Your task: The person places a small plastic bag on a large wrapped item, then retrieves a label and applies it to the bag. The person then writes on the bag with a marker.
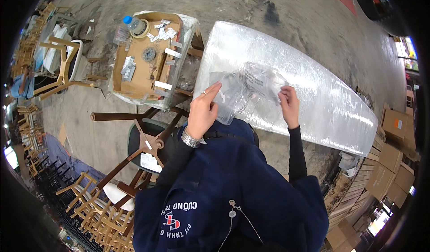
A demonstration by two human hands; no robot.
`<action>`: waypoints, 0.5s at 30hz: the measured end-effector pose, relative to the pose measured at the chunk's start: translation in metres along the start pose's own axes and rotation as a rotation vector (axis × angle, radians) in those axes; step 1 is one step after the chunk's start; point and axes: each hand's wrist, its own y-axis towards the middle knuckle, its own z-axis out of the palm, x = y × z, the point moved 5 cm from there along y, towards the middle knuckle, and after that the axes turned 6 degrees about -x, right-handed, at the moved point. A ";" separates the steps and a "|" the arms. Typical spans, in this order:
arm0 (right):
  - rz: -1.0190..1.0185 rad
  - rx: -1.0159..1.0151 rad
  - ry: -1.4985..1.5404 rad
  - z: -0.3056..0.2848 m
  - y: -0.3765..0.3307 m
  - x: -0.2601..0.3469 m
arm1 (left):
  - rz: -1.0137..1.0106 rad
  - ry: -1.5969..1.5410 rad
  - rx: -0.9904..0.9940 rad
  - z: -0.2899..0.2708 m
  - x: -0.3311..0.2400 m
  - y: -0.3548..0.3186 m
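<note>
A crumpled clear plastic bag point(257, 83) with dark print spreads between my hands, over a large surface wrapped in shiny clear film point(309, 91). My right hand point(289, 106) pinches the bag's right edge between thumb and fingertips. At the bag's left side is my left hand point(204, 112), its fingers stretched out and the thumb apart, touching or very near the plastic. A ring and a silver bracelet are on that hand and wrist. Whether the fingers underneath catch any plastic is hidden.
Left of the wrapped surface, a cardboard-lined tray point(130, 84) holds a blue-capped bottle point(133, 23), a tape roll, and small white packets. Nearer lies an upturned chair with brown legs point(114, 116). Wooden chairs point(92, 211) crowd the left; cardboard boxes point(383, 176) stack at right.
</note>
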 end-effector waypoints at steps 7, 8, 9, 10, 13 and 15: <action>-0.160 -0.156 0.453 -0.022 -0.053 0.103 | 0.152 -0.064 0.004 0.021 -0.013 0.002; -0.170 -0.153 0.487 -0.019 -0.056 0.110 | 0.167 -0.070 0.011 0.023 -0.016 0.001; -0.193 -0.129 0.543 -0.014 -0.057 0.117 | 0.162 -0.082 0.032 0.024 -0.018 0.001; -0.213 -0.110 0.588 -0.009 -0.058 0.122 | 0.156 -0.083 0.053 0.024 -0.020 0.000; -0.209 -0.017 0.715 0.008 -0.052 0.129 | 0.158 -0.113 0.071 0.024 -0.030 0.000; -0.190 0.045 0.787 0.024 -0.048 0.131 | 0.158 -0.150 0.064 0.021 -0.035 0.001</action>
